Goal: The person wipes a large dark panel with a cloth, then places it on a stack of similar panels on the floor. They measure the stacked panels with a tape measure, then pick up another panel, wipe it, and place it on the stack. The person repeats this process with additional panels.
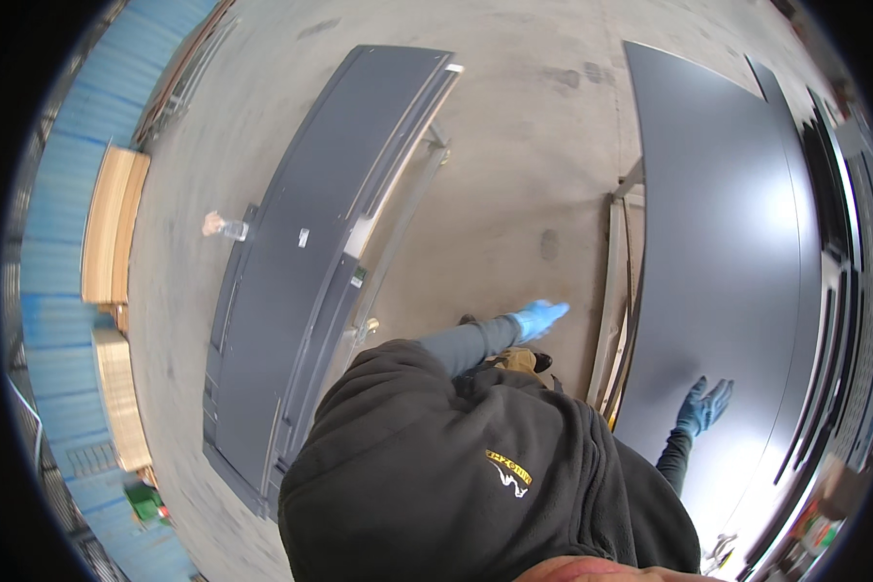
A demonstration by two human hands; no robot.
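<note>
The large dark panel (727,242) lies flat on the person's right, its long axis running from the near lower edge of the view away toward the top. Its far end points up and slightly left, and its left long edge rests over a pale metal support frame (616,291). The surface is smooth and glossy, with a broad light reflection near its middle.

Right hand (703,405) — blue glove, fingers spread and released, palm down on or just above the panel's near portion. Contact cannot be confirmed. The hand grasps nothing.

Left hand (540,317) — blue glove, grey sleeve, arm extended forward over the concrete floor (514,145). It hangs free between the two panels, near the left edge of the support frame. Fingers appear loosely extended and hold nothing; motion blur hides finer detail.

A second grey door panel (310,272) lies to the left, well apart, its long axis likewise running near to far and leaning rightward at the top. A small clear bottle (228,229) lies on the floor just beside its left edge. Stacked pale wooden boards (114,228) stand at the far left against a blue wall (58,262).
</note>
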